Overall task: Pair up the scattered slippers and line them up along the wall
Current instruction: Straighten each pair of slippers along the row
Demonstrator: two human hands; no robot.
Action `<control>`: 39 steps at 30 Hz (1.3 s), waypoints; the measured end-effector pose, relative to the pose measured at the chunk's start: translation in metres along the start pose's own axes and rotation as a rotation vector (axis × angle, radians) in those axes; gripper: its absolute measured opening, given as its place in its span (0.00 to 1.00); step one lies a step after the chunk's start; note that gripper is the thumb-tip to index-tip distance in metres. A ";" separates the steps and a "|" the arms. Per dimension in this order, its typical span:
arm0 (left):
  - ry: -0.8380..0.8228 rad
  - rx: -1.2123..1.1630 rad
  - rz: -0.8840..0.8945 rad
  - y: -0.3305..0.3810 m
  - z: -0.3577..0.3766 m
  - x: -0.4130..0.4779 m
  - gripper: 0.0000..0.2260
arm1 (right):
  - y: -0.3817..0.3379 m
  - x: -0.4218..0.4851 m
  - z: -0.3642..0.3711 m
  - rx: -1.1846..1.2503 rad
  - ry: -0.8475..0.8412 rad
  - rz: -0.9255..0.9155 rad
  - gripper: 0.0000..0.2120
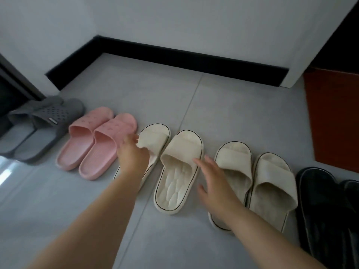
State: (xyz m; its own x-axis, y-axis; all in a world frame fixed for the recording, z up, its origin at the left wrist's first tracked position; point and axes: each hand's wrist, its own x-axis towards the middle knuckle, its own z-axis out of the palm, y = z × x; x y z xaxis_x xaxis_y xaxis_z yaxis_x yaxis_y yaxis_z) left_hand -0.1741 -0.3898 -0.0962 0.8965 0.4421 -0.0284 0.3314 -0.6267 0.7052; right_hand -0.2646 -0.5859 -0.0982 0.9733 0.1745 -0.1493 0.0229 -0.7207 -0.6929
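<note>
Slippers stand in a row on the grey floor, toes toward the wall: a grey pair (44, 125), a pink pair (97, 140), a cream pair with dark trim, a beige pair (258, 181) and a black pair (328, 210). My left hand (132, 154) lies over the strap of the left cream slipper (153, 136); its fingers reach toward the pink pair. My right hand (211, 183) hovers with fingers spread at the right edge of the right cream slipper (178, 171), between it and the beige pair.
A white wall with a black skirting board (174, 55) runs behind the row, with bare tile between them. A dark door frame (11, 84) stands at the left. A reddish-brown cabinet (334, 113) stands at the right.
</note>
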 end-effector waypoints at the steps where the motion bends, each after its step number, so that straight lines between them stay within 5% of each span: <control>1: -0.070 0.028 -0.009 -0.011 0.001 -0.001 0.21 | -0.007 0.011 0.009 0.021 -0.021 0.030 0.32; 4: -0.263 0.107 0.121 -0.031 0.012 -0.006 0.28 | -0.014 0.041 0.020 0.045 -0.002 0.192 0.34; 7: -0.273 0.090 0.198 -0.037 0.018 0.000 0.25 | -0.007 0.052 0.019 0.102 0.030 0.317 0.33; 15: -0.301 -0.006 0.185 -0.027 0.020 0.003 0.21 | 0.004 0.046 0.028 0.141 -0.003 0.312 0.30; 27: -0.185 -0.432 0.018 -0.007 0.042 -0.054 0.33 | -0.010 0.030 0.012 0.180 -0.172 0.364 0.35; 34: -0.110 -0.231 -0.041 0.016 0.055 -0.065 0.36 | 0.004 -0.019 0.005 0.447 -0.114 0.322 0.33; 39: -0.355 0.045 -0.198 0.059 0.001 -0.071 0.35 | 0.014 -0.033 -0.026 0.625 -0.014 0.441 0.28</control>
State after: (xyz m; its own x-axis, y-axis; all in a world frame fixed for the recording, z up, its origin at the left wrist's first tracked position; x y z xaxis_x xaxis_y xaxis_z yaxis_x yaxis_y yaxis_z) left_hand -0.2180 -0.4587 -0.0536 0.8571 0.3133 -0.4090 0.5136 -0.5823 0.6302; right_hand -0.2903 -0.6191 -0.0852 0.8590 -0.0300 -0.5111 -0.5051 -0.2122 -0.8366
